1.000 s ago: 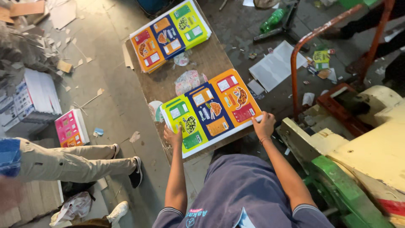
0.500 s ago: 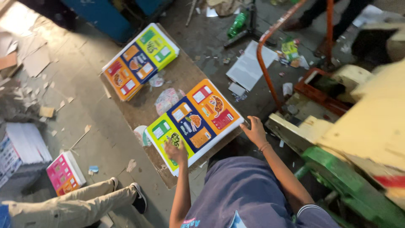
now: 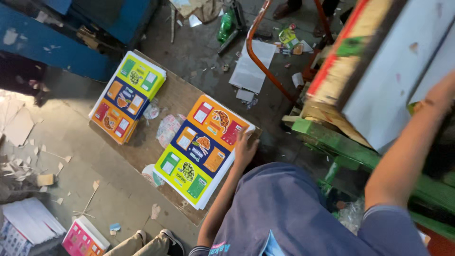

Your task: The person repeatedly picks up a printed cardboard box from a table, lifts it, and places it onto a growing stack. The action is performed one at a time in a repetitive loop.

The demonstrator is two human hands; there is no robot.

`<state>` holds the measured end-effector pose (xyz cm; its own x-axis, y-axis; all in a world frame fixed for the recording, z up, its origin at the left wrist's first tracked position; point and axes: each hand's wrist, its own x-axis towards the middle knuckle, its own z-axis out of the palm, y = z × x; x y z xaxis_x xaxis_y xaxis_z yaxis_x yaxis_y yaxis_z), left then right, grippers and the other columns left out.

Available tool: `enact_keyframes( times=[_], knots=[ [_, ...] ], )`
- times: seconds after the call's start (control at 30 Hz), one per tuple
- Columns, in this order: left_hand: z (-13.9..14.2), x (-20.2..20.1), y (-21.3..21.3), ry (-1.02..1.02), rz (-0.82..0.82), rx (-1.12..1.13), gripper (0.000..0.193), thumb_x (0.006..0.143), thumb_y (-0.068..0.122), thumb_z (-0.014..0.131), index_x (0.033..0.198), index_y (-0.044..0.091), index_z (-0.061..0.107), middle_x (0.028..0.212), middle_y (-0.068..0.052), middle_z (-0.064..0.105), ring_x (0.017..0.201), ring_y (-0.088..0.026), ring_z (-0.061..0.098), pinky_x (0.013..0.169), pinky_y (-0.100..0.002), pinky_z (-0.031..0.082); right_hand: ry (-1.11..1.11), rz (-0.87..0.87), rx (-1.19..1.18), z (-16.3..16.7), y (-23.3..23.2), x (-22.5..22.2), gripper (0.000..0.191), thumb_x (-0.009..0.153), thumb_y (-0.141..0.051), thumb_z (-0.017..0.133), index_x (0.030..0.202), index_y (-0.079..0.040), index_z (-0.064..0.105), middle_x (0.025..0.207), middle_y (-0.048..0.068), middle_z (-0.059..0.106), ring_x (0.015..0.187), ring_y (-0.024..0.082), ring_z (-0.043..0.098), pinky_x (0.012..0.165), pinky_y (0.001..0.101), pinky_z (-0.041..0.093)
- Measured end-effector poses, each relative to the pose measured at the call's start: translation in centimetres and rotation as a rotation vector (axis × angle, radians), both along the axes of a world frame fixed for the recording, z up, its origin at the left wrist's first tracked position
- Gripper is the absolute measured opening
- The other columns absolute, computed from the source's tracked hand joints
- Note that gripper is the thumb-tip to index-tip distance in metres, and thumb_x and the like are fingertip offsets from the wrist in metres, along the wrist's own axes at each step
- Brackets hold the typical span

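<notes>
On the wooden board below me, my left hand lies flat, fingers spread, against the near edge of the printed carton sheets. My right arm reaches up toward the green machine; its hand's grip I cannot tell.

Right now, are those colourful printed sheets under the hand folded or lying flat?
Flat: the printed sheets lie spread in a stack, left hand resting on their edge.
</notes>
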<state>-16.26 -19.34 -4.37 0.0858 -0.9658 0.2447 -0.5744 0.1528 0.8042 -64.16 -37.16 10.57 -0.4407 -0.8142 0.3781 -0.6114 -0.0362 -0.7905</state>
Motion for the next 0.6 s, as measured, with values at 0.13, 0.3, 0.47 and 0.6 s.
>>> enact_keyframes(
  times=[0.13,0.3,0.47,0.6],
  knots=[
    [2.1,-2.5,-2.0,0.044,-0.185,0.048,0.046,0.087,0.017,0.08,0.128,0.006,0.062,0.144,-0.018,0.054,0.122,-0.034,0.062,0.099,-0.042,0.054,0.149,-0.203,0.567,-6.3,-2.4,7.2,0.083,0.098,-0.066,0.049,0.148,0.0,0.05,0.148,0.027,0.053,0.14,0.045,0.045,0.11,0.058,0.037],
    [2.8,-3.8,-2.5,0.232,-0.139,0.214,0.046,0.089,0.024,0.078,0.13,0.008,0.063,0.136,-0.013,0.062,0.112,-0.022,0.07,0.088,-0.036,0.058,-0.237,0.313,0.428,-11.6,2.5,12.0,0.08,0.098,-0.068,0.041,0.147,-0.007,0.058,0.15,0.023,0.058,0.14,0.039,0.05,0.118,0.0453,0.04],
    [2.0,-3.8,-4.8,0.501,-0.134,0.435,0.054,0.092,0.023,0.08,0.137,0.008,0.055,0.128,-0.017,0.065,0.116,-0.023,0.066,0.093,-0.036,0.055,0.233,-0.096,0.214,-12.2,3.5,11.2,0.049,0.098,-0.037,0.05,0.126,0.0,0.064,0.151,0.034,0.046,0.141,0.05,0.038,0.113,0.0568,0.032],
    [1.3,-3.3,-5.9,0.837,-0.133,0.512,0.037,0.1,0.022,0.077,0.128,0.006,0.059,0.119,-0.018,0.064,0.106,-0.023,0.063,0.088,-0.036,0.053,0.706,0.673,0.1,-12.8,7.0,23.4,0.044,0.096,-0.027,0.058,0.13,0.0,0.064,0.138,0.032,0.053,0.132,0.051,0.049,0.119,0.0626,0.029]
  ],
)
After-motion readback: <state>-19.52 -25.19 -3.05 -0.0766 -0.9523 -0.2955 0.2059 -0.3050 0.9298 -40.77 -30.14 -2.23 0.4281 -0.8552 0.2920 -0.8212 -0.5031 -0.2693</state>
